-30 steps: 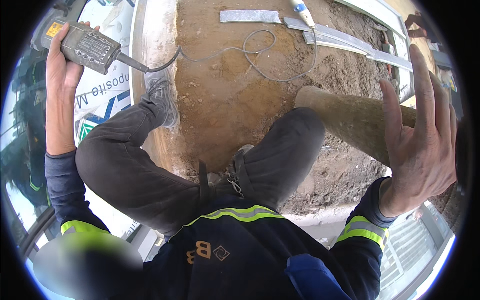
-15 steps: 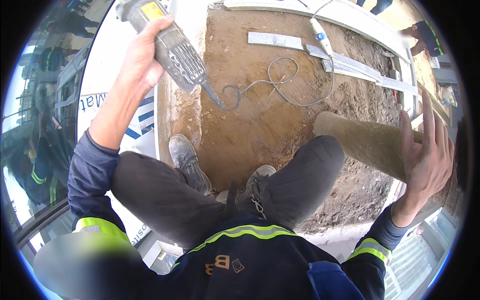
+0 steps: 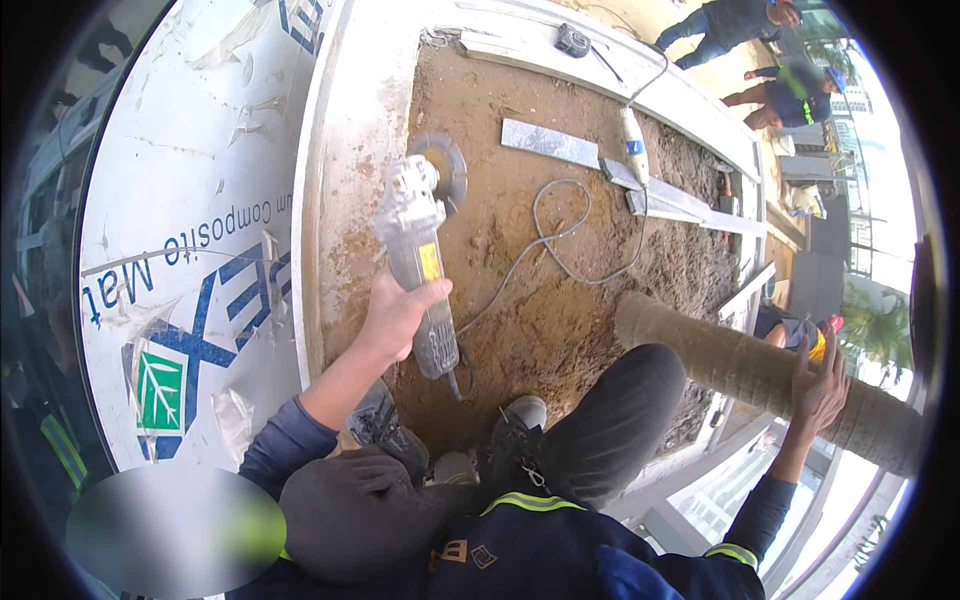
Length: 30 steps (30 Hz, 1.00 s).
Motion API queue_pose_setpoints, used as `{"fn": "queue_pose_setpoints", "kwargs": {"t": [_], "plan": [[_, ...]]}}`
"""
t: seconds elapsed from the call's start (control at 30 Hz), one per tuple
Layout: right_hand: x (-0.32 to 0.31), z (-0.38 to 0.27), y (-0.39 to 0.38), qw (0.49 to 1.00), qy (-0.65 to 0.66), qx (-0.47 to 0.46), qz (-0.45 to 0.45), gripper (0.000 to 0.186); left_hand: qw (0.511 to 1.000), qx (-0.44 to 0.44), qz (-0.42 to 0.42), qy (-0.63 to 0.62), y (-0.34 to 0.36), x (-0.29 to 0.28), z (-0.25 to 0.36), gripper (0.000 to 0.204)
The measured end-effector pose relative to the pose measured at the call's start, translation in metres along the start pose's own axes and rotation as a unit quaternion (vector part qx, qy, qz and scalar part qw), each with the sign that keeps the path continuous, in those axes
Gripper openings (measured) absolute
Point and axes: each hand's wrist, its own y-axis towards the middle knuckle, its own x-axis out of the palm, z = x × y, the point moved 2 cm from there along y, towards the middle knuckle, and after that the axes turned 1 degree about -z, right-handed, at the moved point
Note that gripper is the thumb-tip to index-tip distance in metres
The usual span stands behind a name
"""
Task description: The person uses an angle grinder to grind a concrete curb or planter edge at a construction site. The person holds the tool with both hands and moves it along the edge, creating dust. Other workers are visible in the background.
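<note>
My left hand [image 3: 398, 315] grips a dusty grey angle grinder [image 3: 408, 245], its cutting disc [image 3: 450, 165] pointing away from me, over the dirt bed [image 3: 460, 100] between my knees. Its cord [image 3: 462, 382] drops from the near end and loops on the dirt toward a white-and-blue connector [image 3: 633, 140]. My right hand [image 3: 820, 385] rests on, or just by, a rough palm trunk [image 3: 690, 355] slanting to the right, its fingers apart and loosely bent. Several grey stone strips [image 3: 550, 142] lie in the far part of the bed.
A large printed white panel [image 3: 200, 180] stands at left beside dark glass. A pale curb [image 3: 530, 55] rims the bed, with a small black object [image 3: 572, 40] on it. Co-workers [image 3: 785, 105] are at the upper right; another person's leg [image 3: 780, 330] shows behind the trunk.
The grinder in my left hand has swung from the upper left to over the dirt, disc now upward. My view has shifted. My right hand has lowered onto or beside the trunk.
</note>
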Motion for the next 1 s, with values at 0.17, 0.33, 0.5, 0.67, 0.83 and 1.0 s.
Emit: {"fn": "queue_pose_setpoints", "kwargs": {"t": [0.17, 0.33, 0.5, 0.67, 0.83, 1.0], "plan": [[-0.016, -0.014, -0.001, 0.999, 0.001, 0.012, -0.044, 0.054, 1.000, -0.021, 0.005, 0.008, 0.007, -0.016, -0.021, 0.028], [-0.029, -0.021, 0.020, 1.000, 0.006, 0.007, -0.027, 0.053, 0.997, -0.050, -0.015, 0.053, 0.020, -0.039, -0.018, 0.033], [-0.030, -0.021, 0.010, 1.000, 0.017, 0.005, -0.022, 0.056, 1.000, -0.016, -0.006, 0.025, 0.012, -0.030, -0.014, 0.039], [-0.031, -0.016, 0.011, 0.996, 0.083, -0.002, 0.035, 0.055, 1.000, 0.011, -0.008, 0.021, -0.009, -0.020, 0.007, 0.042], [-0.031, -0.012, 0.003, 0.988, 0.113, -0.002, 0.105, 0.050, 0.997, 0.048, -0.004, 0.056, -0.021, -0.014, 0.027, 0.036], [-0.029, -0.007, -0.015, 0.981, 0.143, 0.042, 0.122, 0.047, 0.994, 0.089, -0.017, 0.062, -0.030, -0.003, 0.042, 0.035]]}}
